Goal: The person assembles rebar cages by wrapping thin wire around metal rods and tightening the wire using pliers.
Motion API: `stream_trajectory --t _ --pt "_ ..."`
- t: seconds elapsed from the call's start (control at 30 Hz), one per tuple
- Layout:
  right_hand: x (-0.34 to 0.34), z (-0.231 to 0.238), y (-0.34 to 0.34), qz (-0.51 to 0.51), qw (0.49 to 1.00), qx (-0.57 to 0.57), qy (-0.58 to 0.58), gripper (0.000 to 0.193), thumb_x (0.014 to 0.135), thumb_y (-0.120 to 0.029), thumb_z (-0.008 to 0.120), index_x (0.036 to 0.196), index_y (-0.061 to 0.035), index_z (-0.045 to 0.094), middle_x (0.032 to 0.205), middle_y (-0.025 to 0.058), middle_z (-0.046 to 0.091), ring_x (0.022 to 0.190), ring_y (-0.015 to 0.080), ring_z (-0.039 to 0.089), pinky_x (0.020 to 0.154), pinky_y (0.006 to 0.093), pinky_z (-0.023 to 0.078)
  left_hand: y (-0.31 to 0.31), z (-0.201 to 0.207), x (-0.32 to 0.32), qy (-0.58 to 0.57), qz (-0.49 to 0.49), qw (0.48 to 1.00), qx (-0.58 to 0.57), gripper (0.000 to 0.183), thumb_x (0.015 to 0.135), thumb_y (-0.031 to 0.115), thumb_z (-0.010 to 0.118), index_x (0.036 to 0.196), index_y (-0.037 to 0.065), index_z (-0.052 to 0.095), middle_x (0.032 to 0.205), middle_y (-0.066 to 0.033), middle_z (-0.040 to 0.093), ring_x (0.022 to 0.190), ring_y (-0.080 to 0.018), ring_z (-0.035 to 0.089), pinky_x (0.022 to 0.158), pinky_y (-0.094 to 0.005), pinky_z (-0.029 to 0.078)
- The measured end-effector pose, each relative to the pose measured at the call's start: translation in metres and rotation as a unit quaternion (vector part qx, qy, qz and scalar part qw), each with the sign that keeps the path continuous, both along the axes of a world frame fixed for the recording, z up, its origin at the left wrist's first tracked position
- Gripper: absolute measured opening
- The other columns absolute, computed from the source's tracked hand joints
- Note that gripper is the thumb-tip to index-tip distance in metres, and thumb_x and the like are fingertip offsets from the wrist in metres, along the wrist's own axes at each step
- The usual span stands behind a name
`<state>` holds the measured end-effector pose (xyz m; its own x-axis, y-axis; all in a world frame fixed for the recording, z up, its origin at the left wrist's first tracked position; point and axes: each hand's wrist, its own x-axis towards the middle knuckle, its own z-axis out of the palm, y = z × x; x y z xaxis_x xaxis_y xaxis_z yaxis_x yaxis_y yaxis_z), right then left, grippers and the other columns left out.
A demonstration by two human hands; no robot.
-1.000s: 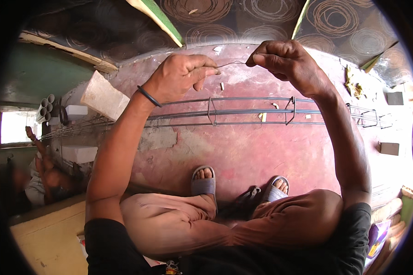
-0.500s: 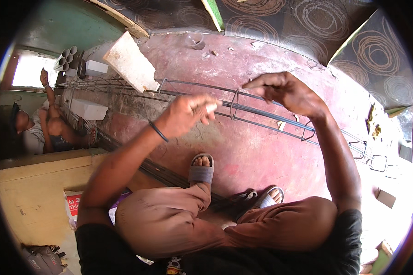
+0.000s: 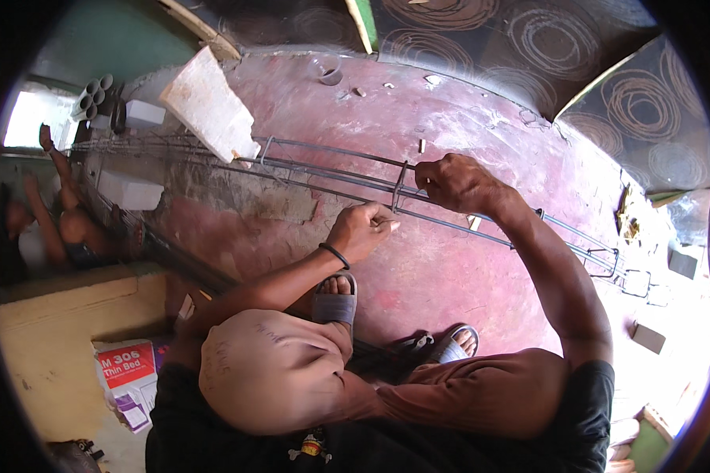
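A long rebar cage (image 3: 331, 170) of dark steel bars runs across the red floor in front of me, square stirrups around its bars. My left hand (image 3: 361, 232) is pinched closed beside the near bar, just below one stirrup (image 3: 400, 186). Whatever its fingertips hold is too small to make out. On the other side of that stirrup, my right hand (image 3: 464, 185) is curled closed over the bars. Its fingers point down and its grip is hidden.
A pale block (image 3: 210, 106) rests against the cage at the left. Another person (image 3: 75, 225) sits at the far left near the cage's other end. Grey pipes (image 3: 93, 98) are stacked behind. A printed bag (image 3: 126, 377) lies at lower left, and a plastic cup (image 3: 328, 71) stands near the back.
Both hands have come down from above the cage to its bars at the stirrup. The left moved right and nearer, the right moved left. Their fingers are now more closed.
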<state>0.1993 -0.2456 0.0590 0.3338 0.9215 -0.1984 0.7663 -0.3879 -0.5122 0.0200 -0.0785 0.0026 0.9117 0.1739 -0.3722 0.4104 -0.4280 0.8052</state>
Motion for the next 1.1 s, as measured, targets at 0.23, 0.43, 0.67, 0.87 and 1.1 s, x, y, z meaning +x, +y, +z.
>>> stream_trajectory --t 0.23,0.43,0.67,0.87,1.1 --pt "0.011 -0.011 0.022 0.079 0.993 0.065 0.064 0.011 0.089 -0.008 0.056 0.096 -0.004 0.062 0.081 0.0112 0.068 0.077 0.028 0.067 0.07 0.0411 0.05 -0.006 0.01 0.006 0.028 0.116 0.953 -0.278 0.023 0.089 0.021 0.07 0.09 -0.001 0.064 0.079 -0.0068 0.068 0.06 -0.0108 0.063 0.055 -0.0256 0.054" --pt "0.012 0.001 0.023 0.071 0.997 0.026 0.002 0.01 0.088 -0.01 0.058 0.091 -0.0026 0.064 0.082 0.0111 0.069 0.08 0.0276 0.067 0.072 0.0389 0.051 0.004 0.016 0.005 0.063 0.12 0.952 -0.275 0.024 0.091 0.023 0.063 0.09 -0.001 0.063 0.071 -0.0063 0.065 0.059 -0.0117 0.062 0.052 -0.0261 0.052" --pt "-0.013 -0.011 0.035 0.049 0.988 0.118 -0.09 0.014 0.086 -0.013 0.064 0.085 0.0005 0.061 0.083 0.0145 0.065 0.077 0.032 0.065 0.071 0.0407 0.051 0.008 0.021 -0.005 -0.128 -0.08 0.973 0.176 0.019 0.086 0.016 0.057 0.081 -0.002 0.062 0.066 -0.0114 0.062 0.058 -0.0288 0.062 0.057 -0.0396 0.051" --pt "-0.013 0.0 0.027 -0.03 0.995 0.096 -0.004 0.015 0.085 -0.005 0.062 0.099 0.0008 0.058 0.085 0.0158 0.065 0.077 0.0351 0.064 0.071 0.0423 0.052 0.021 0.057 0.006 -0.347 -0.185 0.859 0.328 0.012 0.083 0.009 0.058 0.082 -0.003 0.061 0.088 -0.0174 0.064 0.084 -0.0365 0.063 0.083 -0.0509 0.048" --pt "-0.012 -0.009 0.027 0.036 0.99 0.135 0.02 0.027 0.086 -0.002 0.062 0.112 0.0023 0.058 0.104 0.0177 0.064 0.095 0.0349 0.063 0.083 0.041 0.052 0.027 0.046 0.018 -0.338 -0.127 0.916 0.178 0.007 0.084 0.005 0.057 0.083 0.0 0.061 0.09 -0.0164 0.065 0.087 -0.0362 0.064 0.099 -0.0513 0.043"
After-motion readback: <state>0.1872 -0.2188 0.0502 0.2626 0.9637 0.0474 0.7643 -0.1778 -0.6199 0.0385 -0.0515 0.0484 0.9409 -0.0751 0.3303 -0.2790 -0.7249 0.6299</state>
